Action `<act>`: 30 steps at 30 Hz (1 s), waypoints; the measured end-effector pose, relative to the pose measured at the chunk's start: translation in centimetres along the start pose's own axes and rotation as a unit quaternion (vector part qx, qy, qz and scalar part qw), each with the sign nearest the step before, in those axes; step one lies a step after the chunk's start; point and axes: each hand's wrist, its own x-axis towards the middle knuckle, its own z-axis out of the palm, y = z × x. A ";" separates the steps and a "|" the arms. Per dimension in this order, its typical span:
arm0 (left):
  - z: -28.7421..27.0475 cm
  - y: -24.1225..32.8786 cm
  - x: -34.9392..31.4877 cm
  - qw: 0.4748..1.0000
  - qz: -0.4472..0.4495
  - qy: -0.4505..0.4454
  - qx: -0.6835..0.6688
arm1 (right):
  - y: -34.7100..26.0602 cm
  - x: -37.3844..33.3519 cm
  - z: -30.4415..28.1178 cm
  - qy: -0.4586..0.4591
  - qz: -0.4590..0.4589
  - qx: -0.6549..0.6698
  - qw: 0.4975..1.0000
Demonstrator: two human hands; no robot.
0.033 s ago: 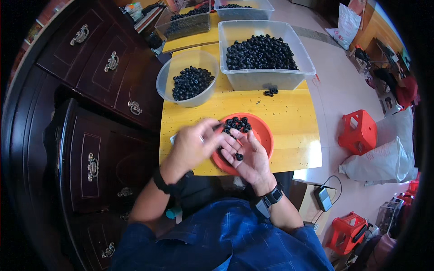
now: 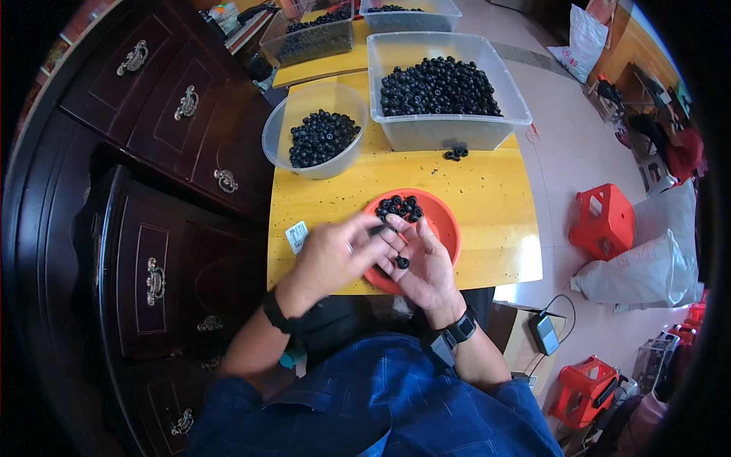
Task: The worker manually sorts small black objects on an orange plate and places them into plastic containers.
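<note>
My right hand (image 2: 428,276) is palm up over the near part of a round red dish (image 2: 451,221), its fingers slightly curled. A small black ring-shaped part (image 2: 402,262) rests on it at the base of the fingers. My left hand (image 2: 326,255) comes in from the left, thumb and fingers drawn together by the right fingertips. A dark piece shows at its fingertips, but blur hides its exact shape. Several black ring-shaped parts (image 2: 399,204) lie heaped in the far side of the dish. The hands cover much of the dish's left and near sides.
Beyond the dish stand a round clear tub (image 2: 276,137) and a large clear bin (image 2: 442,135), both holding black parts. A few loose parts (image 2: 457,154) lie before the bin. A white label (image 2: 296,236) is left of my hand. Dark drawers (image 2: 164,114) flank the yellow table (image 2: 495,221).
My left hand has moved slightly right and down, toward the right fingertips, uncovering the white label. My right hand stays nearly still with the black part on it.
</note>
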 end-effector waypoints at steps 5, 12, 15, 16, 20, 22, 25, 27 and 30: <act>4.1 0.0 -1.5 0.999 0.021 -0.028 -0.004 | -0.3 0.5 0.2 -0.053 -0.019 -0.016 0.998; 4.9 -1.1 -2.0 0.997 0.012 0.028 -0.077 | 0.1 -0.1 0.5 -0.078 -0.017 -0.015 0.997; 5.0 -1.7 -2.1 0.958 -0.030 0.060 -0.279 | -0.1 -0.5 -0.6 -0.057 -0.030 -0.129 0.990; 4.8 -1.4 -2.1 0.958 -0.030 0.059 -0.278 | -0.2 -0.6 -0.6 -0.057 -0.031 -0.129 0.990; 4.3 -1.3 -2.2 0.945 -0.018 0.042 -0.325 | -0.3 -1.1 0.3 -0.090 0.022 -0.120 0.988; 4.3 -1.2 -2.5 0.945 -0.048 0.024 -0.321 | -0.2 -1.0 0.4 -0.081 0.017 -0.136 0.987; 4.9 -2.3 -2.7 0.945 -0.021 0.034 -0.323 | 0.0 -0.7 -0.1 -0.084 0.021 -0.128 0.988; 4.3 -1.6 -2.6 0.936 -0.048 0.021 -0.349 | 0.1 -0.9 0.1 -0.081 0.013 -0.120 0.989; 3.5 -0.9 -2.4 0.920 -0.088 0.000 -0.383 | 0.3 -0.4 -0.7 -0.085 0.010 -0.111 0.990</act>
